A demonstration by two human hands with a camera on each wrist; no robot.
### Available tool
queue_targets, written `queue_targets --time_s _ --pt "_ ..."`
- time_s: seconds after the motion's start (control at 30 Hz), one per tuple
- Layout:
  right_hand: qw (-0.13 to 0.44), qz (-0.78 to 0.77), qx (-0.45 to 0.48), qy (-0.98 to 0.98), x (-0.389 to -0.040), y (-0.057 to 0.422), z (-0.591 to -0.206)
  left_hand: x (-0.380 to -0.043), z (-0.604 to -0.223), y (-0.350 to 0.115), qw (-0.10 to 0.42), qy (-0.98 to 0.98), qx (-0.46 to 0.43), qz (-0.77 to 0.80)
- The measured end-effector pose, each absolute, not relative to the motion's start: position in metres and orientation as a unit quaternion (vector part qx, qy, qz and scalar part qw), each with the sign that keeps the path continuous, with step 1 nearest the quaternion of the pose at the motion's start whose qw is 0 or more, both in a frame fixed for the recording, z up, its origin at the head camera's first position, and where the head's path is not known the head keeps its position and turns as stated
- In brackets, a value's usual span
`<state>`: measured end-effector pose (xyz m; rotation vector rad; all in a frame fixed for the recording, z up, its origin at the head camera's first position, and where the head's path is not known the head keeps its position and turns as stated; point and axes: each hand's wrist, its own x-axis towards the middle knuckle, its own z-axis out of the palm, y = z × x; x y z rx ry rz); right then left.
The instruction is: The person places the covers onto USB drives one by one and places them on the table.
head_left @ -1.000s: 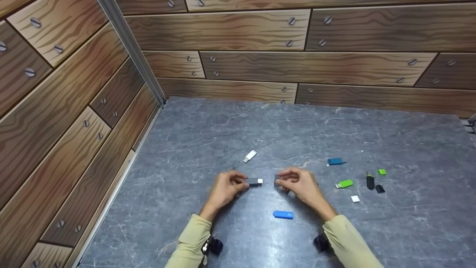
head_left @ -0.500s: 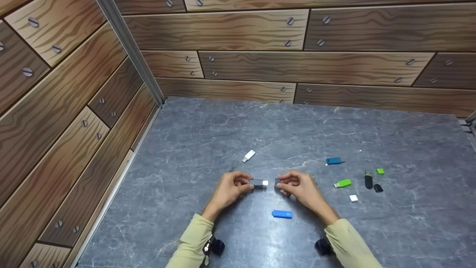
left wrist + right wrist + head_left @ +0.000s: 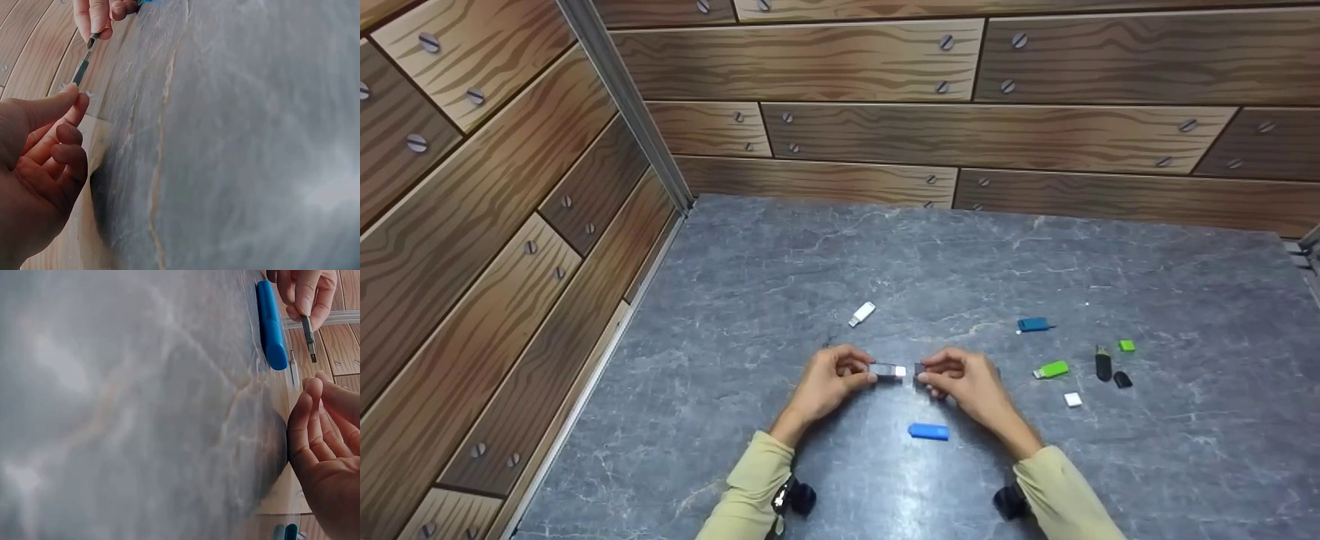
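The dark memory stick [image 3: 884, 370] sits near the middle of the table [image 3: 735, 285], pinched at its rear end between thumb and fingers of the left hand [image 3: 823, 379], its pale metal plug [image 3: 900, 371] facing right. The right hand [image 3: 969, 379] pinches a small dark cap [image 3: 919, 370], just beside the plug and apart from it in the head view. Assessment: the stick is likely light and stiff, with smooth sides that may slip; the rear of the body is the sound hold, leaving the plug untouched. The cap is probably light too, best held by its closed end. Compared with a second ago, the stick is nearer the cap and the gap narrower; the blue stick [image 3: 928, 432] lies unmoved.
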<state>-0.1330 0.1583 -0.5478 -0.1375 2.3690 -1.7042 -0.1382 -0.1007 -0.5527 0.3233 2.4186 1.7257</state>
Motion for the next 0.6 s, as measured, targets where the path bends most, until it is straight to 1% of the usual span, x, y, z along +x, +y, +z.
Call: queue_targets --time_s 0.2,0.4,0.6 --pt "0.124 -0.587 -0.049 0.799 -0.1305 0.1593 -0.5488 -0.1375 -0.5538 -0.0982 0.090 0.793 0.104 0.594" --pt "0.125 -0.588 -0.054 0.797 -0.1298 0.1586 -0.5484 -0.1365 -0.5539 -0.0963 0.109 0.774 0.102 0.616" --pt "0.124 -0.585 -0.067 0.799 -0.1289 0.1596 -0.5462 -0.1364 -0.5542 -0.0942 0.110 0.767 0.108 0.623"
